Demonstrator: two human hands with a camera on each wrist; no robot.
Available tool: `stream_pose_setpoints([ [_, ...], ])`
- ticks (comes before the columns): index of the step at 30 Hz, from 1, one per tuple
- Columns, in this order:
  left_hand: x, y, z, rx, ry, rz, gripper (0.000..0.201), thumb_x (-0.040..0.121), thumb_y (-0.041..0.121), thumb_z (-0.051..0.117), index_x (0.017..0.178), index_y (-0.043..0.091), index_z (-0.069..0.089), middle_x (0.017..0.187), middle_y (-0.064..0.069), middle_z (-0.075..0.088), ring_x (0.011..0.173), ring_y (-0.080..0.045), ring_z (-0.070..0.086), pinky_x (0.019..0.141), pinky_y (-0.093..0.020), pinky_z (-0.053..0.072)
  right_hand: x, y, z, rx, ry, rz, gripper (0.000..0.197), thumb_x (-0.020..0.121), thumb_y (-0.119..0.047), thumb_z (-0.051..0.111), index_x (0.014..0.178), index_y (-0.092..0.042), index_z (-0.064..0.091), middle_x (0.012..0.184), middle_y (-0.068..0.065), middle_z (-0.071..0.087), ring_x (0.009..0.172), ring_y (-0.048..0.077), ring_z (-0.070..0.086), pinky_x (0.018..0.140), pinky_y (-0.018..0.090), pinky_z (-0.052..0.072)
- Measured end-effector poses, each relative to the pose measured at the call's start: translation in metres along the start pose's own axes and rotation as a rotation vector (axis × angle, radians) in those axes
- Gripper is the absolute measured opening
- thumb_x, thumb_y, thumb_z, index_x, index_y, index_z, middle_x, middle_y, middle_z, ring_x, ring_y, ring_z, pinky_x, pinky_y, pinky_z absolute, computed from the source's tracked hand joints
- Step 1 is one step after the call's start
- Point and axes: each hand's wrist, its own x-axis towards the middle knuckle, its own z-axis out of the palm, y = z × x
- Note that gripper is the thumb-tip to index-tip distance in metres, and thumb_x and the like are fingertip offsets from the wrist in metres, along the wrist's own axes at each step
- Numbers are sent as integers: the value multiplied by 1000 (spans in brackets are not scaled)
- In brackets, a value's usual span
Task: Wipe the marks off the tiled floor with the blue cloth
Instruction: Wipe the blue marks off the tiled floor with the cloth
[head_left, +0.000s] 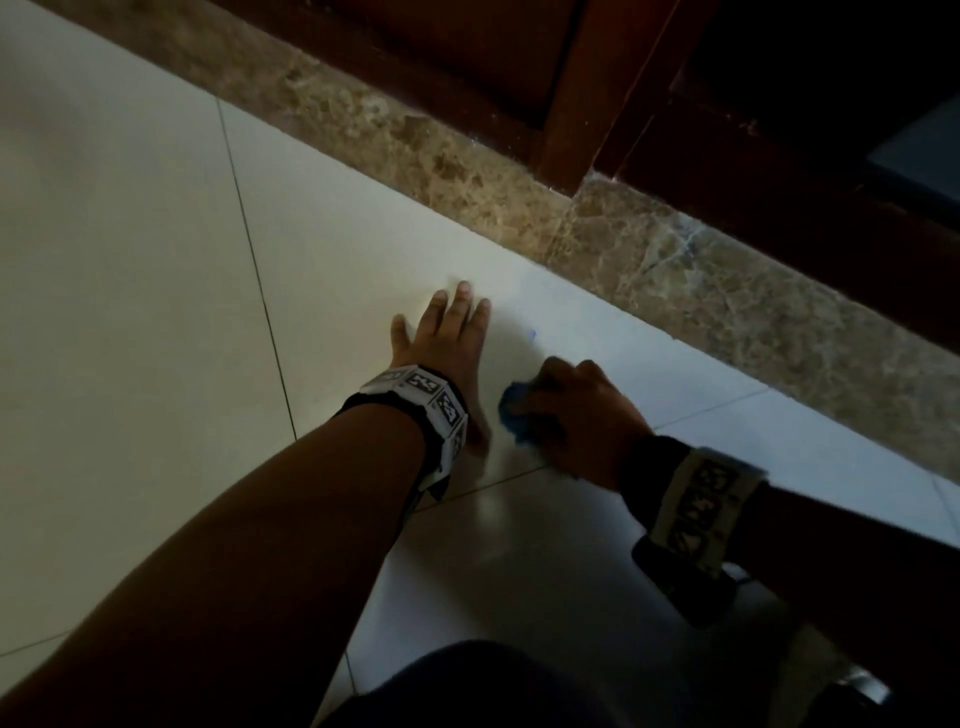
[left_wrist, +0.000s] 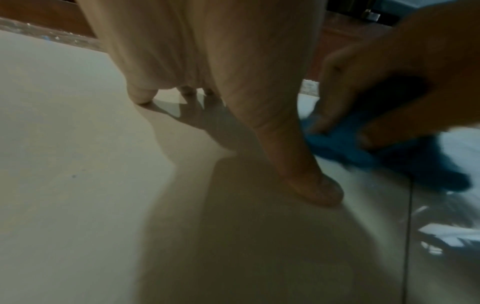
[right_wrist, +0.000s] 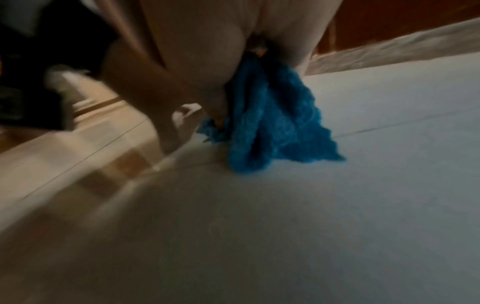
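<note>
The blue cloth (head_left: 514, 415) is bunched up and gripped in the right hand (head_left: 576, 415), with its lower folds pressed to the tiled floor (head_left: 156, 312), near the marbled stone border (head_left: 675, 280) along the floor's far edge. The left hand (head_left: 447, 338) is laid flat on the floor just beside it, fingers spread and straight, nothing being held; it appears to serve as a prop.

The wiping is judged to be under way but unfinished: a small blue mark (head_left: 532, 334) is seen on the tile beyond the cloth, between the cloth and the stone border, and has not yet been reached. Faint bluish traces closer to the border may also remain, though they are too dim to be confirmed. No other marks can be made out on the nearer tiles.

The blue mark is shown only in the head view. In the left wrist view, the fingertips (left_wrist: 141, 98) are shown bearing on the tile, and the cloth (left_wrist: 345, 144) is seen under the right hand's curled fingers. In the right wrist view, the cloth (right_wrist: 272, 123) is shown hanging in loose, nubby folds from the grip, its lowest points touching the floor, a detail lost from above.
</note>
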Motion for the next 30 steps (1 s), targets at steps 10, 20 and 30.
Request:
stream_pose_setpoints([
  [10, -3, 0, -4, -12, -27, 11, 156, 46, 61, 87, 150, 19, -22, 157, -4, -29, 146, -28, -20, 113, -62, 1, 25, 9, 1, -134, 129, 91, 29, 89, -32, 49, 116, -32, 61, 114, 8, 50, 97, 36, 49, 84, 39, 40],
  [20, -1, 0, -5, -1, -51, -2, 158, 45, 62, 87, 148, 21, -26, 155, -2, -34, 145, -27, -24, 114, -61, -2, 81, 57, -31, -102, 312, 397, 39, 94, -16, 48, 128, -35, 53, 125, 6, 41, 109, 36, 45, 96, 34, 39],
  [30, 0, -2, -3, -7, -26, 13, 159, 43, 62, 87, 149, 21, -24, 156, -3, -31, 145, -28, -22, 113, -62, -1, 55, 22, -21, -196, 145, 69, 39, 88, -15, 55, 124, -27, 58, 121, 13, 54, 104, 38, 50, 83, 44, 42],
])
